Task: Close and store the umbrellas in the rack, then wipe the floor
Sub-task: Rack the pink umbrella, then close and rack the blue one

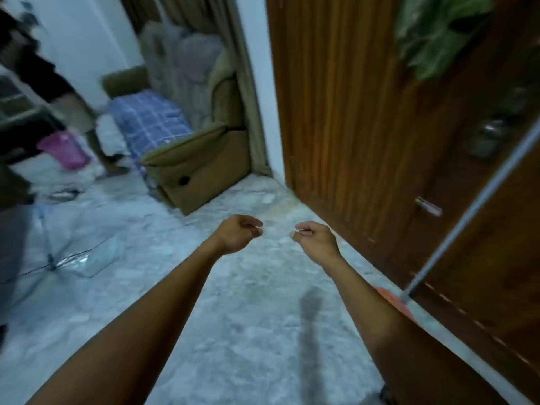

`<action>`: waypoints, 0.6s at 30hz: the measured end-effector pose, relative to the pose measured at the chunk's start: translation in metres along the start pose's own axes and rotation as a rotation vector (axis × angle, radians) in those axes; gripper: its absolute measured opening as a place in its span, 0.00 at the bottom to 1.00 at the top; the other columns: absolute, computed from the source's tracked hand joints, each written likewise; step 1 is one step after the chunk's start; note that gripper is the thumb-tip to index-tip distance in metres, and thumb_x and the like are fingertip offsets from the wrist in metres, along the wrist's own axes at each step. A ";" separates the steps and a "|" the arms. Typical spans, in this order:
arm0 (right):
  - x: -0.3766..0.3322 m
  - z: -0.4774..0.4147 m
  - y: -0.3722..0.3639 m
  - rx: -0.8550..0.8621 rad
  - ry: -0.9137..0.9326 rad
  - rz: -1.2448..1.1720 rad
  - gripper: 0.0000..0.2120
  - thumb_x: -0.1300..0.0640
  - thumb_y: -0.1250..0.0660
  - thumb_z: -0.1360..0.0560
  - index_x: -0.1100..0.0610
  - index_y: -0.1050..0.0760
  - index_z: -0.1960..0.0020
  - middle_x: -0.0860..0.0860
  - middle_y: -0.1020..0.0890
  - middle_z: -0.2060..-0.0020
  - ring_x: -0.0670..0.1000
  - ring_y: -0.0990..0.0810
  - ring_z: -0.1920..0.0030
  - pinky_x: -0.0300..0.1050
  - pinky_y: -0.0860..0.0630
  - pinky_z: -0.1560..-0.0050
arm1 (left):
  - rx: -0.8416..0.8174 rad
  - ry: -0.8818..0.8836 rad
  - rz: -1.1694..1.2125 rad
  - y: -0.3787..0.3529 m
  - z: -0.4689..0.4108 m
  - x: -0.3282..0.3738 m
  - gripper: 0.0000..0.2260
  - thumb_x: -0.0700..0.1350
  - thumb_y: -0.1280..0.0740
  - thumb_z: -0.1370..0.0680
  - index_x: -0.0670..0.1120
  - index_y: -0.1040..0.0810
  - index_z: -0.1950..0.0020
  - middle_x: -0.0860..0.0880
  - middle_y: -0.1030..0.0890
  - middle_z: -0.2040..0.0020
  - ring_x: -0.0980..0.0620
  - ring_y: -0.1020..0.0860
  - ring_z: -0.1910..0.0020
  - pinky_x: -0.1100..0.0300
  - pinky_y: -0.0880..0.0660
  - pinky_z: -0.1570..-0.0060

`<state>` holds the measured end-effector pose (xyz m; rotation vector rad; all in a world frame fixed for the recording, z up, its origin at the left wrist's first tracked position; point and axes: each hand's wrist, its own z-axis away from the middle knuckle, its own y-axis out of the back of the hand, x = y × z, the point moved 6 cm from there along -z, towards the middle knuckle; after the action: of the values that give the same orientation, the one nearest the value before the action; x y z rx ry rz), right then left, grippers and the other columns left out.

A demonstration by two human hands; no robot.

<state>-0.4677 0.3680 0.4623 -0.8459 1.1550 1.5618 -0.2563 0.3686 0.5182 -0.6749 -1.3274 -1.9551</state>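
Observation:
Both my arms reach forward over the pale marble floor (233,331). My left hand (238,233) and my right hand (314,238) are curled into loose fists and hold nothing; a small gap separates them. A clear open umbrella (84,258) lies on the floor at the left, well away from both hands. A mop with a grey handle (467,217) leans against the wooden cabinet on the right, its orange head (391,299) on the floor beside my right forearm. No umbrella rack is in view.
A brown wooden cabinet (350,112) lines the right side. An olive armchair (198,168) with a blue checked cloth stands ahead. Another person (43,83) stands at the far left near a pink bucket (65,150). The picture is blurred.

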 end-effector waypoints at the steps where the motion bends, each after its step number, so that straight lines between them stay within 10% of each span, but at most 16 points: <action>1: -0.014 -0.003 -0.039 -0.079 0.014 0.019 0.13 0.54 0.25 0.26 0.55 0.18 0.43 0.51 0.17 0.49 0.51 0.19 0.50 0.39 0.26 0.55 | 0.059 0.029 0.027 0.031 0.005 -0.027 0.08 0.46 0.30 0.21 0.48 0.17 0.43 0.47 0.16 0.43 0.49 0.18 0.46 0.49 0.22 0.38; 7: -0.069 -0.029 -0.230 -0.374 0.070 0.126 0.11 0.53 0.26 0.25 0.51 0.19 0.43 0.50 0.17 0.46 0.51 0.19 0.46 0.45 0.23 0.45 | 0.317 0.205 0.224 0.163 0.039 -0.165 0.15 0.50 0.34 0.18 0.43 0.18 0.37 0.46 0.16 0.43 0.50 0.18 0.50 0.64 0.23 0.59; 12: -0.104 -0.065 -0.371 -0.574 0.125 0.187 0.12 0.53 0.27 0.24 0.53 0.18 0.42 0.49 0.18 0.47 0.50 0.20 0.46 0.44 0.26 0.46 | 0.488 0.341 0.315 0.247 0.053 -0.273 0.04 0.51 0.31 0.22 0.54 0.16 0.53 0.50 0.14 0.49 0.48 0.15 0.48 0.45 0.20 0.41; 18: -0.154 -0.132 -0.539 -0.757 0.097 0.224 0.11 0.56 0.26 0.25 0.57 0.17 0.43 0.49 0.17 0.52 0.51 0.18 0.51 0.43 0.26 0.50 | 0.563 0.535 0.308 0.357 0.030 -0.374 0.11 0.49 0.31 0.20 0.44 0.16 0.42 0.47 0.15 0.47 0.45 0.16 0.48 0.45 0.20 0.41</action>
<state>0.0903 0.2338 0.4167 -1.3204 0.7219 2.2134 0.2579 0.3944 0.4666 -0.0606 -1.2507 -1.2930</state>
